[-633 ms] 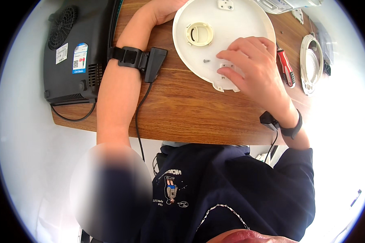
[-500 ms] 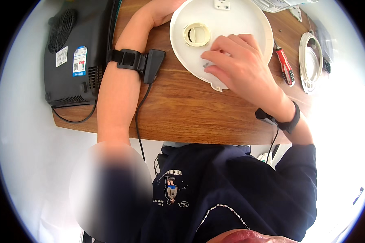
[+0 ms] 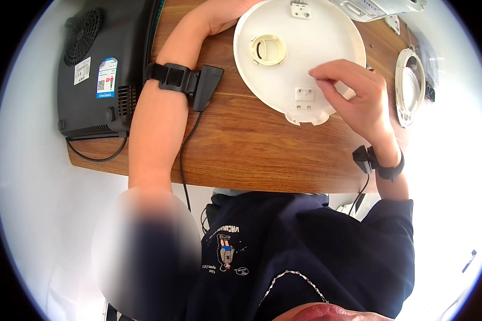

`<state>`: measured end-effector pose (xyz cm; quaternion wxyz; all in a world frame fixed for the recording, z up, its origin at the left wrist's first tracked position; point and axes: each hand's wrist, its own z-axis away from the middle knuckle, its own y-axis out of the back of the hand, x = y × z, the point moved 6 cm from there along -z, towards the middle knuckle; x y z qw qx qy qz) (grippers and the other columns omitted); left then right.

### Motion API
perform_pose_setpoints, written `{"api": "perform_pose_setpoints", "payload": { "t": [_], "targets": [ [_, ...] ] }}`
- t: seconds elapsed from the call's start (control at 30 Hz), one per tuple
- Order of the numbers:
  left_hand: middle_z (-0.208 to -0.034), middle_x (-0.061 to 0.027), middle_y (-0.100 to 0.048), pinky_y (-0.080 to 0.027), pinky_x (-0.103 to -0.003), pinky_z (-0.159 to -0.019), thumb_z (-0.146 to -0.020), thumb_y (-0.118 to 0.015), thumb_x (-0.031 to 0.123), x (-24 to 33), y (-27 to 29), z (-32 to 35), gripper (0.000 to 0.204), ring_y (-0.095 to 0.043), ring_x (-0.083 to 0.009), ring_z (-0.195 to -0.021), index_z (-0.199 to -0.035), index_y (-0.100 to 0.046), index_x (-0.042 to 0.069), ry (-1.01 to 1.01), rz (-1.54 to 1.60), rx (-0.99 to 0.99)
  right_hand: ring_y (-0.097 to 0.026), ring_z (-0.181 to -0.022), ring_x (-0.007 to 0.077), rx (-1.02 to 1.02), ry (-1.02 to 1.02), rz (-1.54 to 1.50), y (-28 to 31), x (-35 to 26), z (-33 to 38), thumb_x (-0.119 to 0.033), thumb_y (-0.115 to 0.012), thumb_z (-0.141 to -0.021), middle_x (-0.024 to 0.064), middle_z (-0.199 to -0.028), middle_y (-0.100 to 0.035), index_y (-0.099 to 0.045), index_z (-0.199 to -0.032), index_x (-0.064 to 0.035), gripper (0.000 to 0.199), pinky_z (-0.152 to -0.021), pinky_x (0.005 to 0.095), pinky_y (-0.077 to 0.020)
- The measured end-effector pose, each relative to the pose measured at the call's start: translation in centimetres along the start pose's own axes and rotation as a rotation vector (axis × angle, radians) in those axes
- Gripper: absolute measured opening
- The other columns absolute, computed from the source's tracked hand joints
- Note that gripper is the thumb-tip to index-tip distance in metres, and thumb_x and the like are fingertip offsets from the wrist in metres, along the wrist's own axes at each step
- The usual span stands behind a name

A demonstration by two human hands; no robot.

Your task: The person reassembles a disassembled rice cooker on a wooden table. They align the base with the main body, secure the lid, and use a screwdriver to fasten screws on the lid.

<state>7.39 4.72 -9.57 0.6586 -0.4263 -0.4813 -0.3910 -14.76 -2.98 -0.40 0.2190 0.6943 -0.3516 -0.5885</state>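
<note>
A round white shallow plastic cover [image 3: 284, 88] lies at the far edge of the table. My left hand [image 3: 231, 15] is at its far left rim, with the fingers out of view or hidden by the cover. Over the cover's right part, my right hand [image 3: 361, 96] has thumb and forefinger pinched together. Whatever may be between those fingertips is too small to make out. Beside them, a small white bracket [image 3: 304, 96] with holes sits on the cover near its front rim. A cream ring-shaped fitting [image 3: 268, 50] and another small white bracket [image 3: 301, 9] are also on it.
At the left stands a black appliance [image 3: 110, 69] with a fan grille and cable. A white ring-shaped frame [image 3: 400, 91] lies right of my right hand. A white box-like object [image 3: 361, 9] is at the far right. Black devices with cables are strapped to both my arms.
My right hand has moved right, uncovering the front bracket and now hiding the red screwdriver. The cover has shifted slightly right and toward me. My left arm has shifted slightly right.
</note>
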Motion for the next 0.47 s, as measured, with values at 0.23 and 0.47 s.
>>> {"api": "perform_pose_setpoints", "payload": {
  "t": [0.23,0.47],
  "targets": [
    [-0.118,-0.0112,-0.073,-0.055,-0.032,-0.089,-0.109,-0.052,0.038,-0.1,0.2,0.3,0.049,-0.069,-0.017,-0.102,-0.129,-0.067,-0.004,0.05,0.041,0.049,-0.065,-0.09,0.014,-0.001,0.131,0.293,0.2,0.2,2.0,-0.008,-0.082,-0.079,-0.006,-0.091,-0.073,-0.079,-0.086,-0.0123,0.009,-0.087,0.0322,-0.0424],
    [-0.118,-0.0107,-0.073,-0.055,-0.032,-0.09,-0.109,-0.053,0.038,-0.8,0.6,-0.4,0.049,-0.07,-0.017,-0.102,-0.131,-0.067,-0.003,0.042,0.071,0.012,-0.064,-0.092,0.0129,0.022,0.121,0.27,-0.3,0.6,2.1,-0.01,-0.081,-0.08,-0.0077,-0.092,-0.071,-0.08,-0.085,-0.015,0.007,-0.093,0.036,-0.0377]
  ]
}}
